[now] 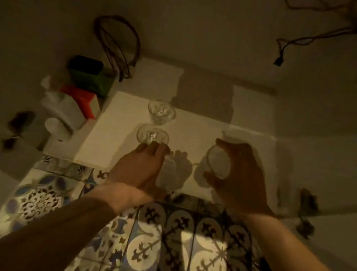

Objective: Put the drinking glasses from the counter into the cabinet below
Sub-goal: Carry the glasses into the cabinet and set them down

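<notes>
Gripping glass [216, 165] in right hand [240, 176]; left hand [141, 167] holds another (blurred)

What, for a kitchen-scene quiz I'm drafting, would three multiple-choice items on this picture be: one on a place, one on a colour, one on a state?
1. Where do the two free-standing glasses stand?
A. On the tiled floor
B. On the white shelf
C. On top of a box

2. What colour is the box farthest back on the left?
A. Green
B. Blue
C. Yellow

3. What is the right hand doing?
A. Lying flat and empty
B. Pointing at the wall
C. Gripping a glass

Answers:
1 B, both stand upright on the shelf's white surface, one behind the other.
2 A, its side shows green under a dark top.
3 C, its fingers and thumb wrap around the glass.
</notes>
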A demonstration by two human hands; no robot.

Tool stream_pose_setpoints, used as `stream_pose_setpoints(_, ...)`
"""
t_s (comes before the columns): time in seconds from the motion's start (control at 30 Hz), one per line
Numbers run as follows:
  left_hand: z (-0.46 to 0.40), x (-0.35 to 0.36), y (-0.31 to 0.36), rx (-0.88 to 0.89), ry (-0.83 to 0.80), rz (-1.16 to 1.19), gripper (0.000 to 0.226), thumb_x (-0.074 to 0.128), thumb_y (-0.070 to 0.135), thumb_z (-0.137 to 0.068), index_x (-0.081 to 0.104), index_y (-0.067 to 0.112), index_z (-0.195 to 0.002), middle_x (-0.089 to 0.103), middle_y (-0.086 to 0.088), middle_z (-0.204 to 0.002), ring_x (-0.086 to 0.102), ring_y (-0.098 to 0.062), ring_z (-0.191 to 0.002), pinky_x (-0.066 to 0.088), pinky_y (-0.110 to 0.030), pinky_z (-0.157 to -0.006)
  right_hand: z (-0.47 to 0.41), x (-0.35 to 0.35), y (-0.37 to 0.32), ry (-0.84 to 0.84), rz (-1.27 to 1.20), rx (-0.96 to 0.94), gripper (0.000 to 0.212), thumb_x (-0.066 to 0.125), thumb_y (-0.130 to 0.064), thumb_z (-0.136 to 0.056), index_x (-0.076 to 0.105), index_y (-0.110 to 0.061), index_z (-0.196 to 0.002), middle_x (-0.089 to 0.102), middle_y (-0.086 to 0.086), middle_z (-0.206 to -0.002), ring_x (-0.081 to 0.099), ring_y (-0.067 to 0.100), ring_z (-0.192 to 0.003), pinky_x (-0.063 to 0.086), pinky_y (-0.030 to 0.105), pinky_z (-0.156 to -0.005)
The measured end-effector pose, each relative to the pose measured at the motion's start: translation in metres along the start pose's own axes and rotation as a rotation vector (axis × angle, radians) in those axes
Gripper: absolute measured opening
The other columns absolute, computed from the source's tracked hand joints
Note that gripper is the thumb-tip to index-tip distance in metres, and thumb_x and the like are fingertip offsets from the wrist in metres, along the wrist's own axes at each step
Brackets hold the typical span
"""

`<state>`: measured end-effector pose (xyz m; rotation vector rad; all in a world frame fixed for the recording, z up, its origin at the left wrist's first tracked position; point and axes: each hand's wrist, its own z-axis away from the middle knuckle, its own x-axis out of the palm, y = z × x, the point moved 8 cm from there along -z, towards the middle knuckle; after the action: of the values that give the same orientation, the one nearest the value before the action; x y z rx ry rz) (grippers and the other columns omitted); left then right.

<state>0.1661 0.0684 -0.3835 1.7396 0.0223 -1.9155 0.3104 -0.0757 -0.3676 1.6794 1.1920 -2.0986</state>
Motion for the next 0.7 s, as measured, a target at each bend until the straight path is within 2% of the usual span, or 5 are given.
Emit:
stream_pose_setpoints(0.2, -0.087, 0.053, -0.012, 0.078, 0.051, -0.11, 0.09, 0.083, 0.053, -0.066, 0.039, 0.021, -0.138, 0.051, -0.003, -0.13, 0.051, -0.023, -0.115, 0.048, -0.037, -0.089, -0.099, 0.043, 0.021, 0.061, 0.037, -0.13, 0.077, 0.084, -0.039, -0.076, 0.051, -0.029, -0.144, 0.053, 0.009, -0.138, 0.058, 0.026, -0.12, 0.052, 0.038, -0.095)
stream_pose_setpoints(0.3, -0.114, 0.064, -0.012, 0.104, 0.092, -0.098, 0.091, 0.082, 0.056, -0.066, 0.039, 0.022, -0.138, 0.051, -0.002, -0.13, 0.049, -0.023, -0.117, 0.045, -0.036, -0.09, -0.131, 0.054, 0.021, 0.125, -0.027, -0.211, 0.078, 0.09, -0.028, -0.071, 0.057, -0.024, -0.142, 0.054, 0.011, -0.136, 0.059, 0.028, -0.117, 0.05, 0.033, -0.095)
stream_pose_setpoints(0.4, -0.132, 0.065, -0.001, 0.174, 0.161, -0.119, 0.093, 0.081, 0.058, -0.065, 0.041, 0.019, -0.139, 0.053, -0.004, -0.126, 0.05, -0.024, -0.113, 0.047, -0.036, -0.088, -0.164, 0.067, 0.023, 0.094, -0.078, -0.227, 0.08, 0.091, -0.03, -0.071, 0.055, -0.027, -0.143, 0.052, 0.004, -0.136, 0.054, 0.02, -0.12, 0.044, 0.026, -0.097)
stream_pose_setpoints(0.57, -0.15, 0.061, 0.003, 0.216, 0.204, -0.159, 0.096, 0.081, 0.057, -0.065, 0.037, 0.016, -0.141, 0.053, -0.006, -0.127, 0.05, -0.026, -0.113, 0.049, -0.038, -0.087, -0.216, 0.083, 0.018, -0.01, -0.088, -0.206, 0.088, 0.095, -0.032, -0.065, 0.054, -0.028, -0.144, 0.05, 0.006, -0.14, 0.054, 0.027, -0.127, 0.049, 0.042, -0.104)
stream_pose_setpoints(0.7, -0.156, 0.06, -0.002, 0.216, 0.206, -0.134, 0.092, 0.08, 0.056, -0.066, 0.041, 0.018, -0.14, 0.051, -0.005, -0.131, 0.049, -0.026, -0.115, 0.046, -0.037, -0.092, -0.237, 0.093, 0.016, -0.037, -0.045, -0.225, 0.088, 0.094, -0.037, -0.065, 0.053, -0.034, -0.144, 0.049, 0.002, -0.139, 0.053, 0.025, -0.126, 0.048, 0.041, -0.104)
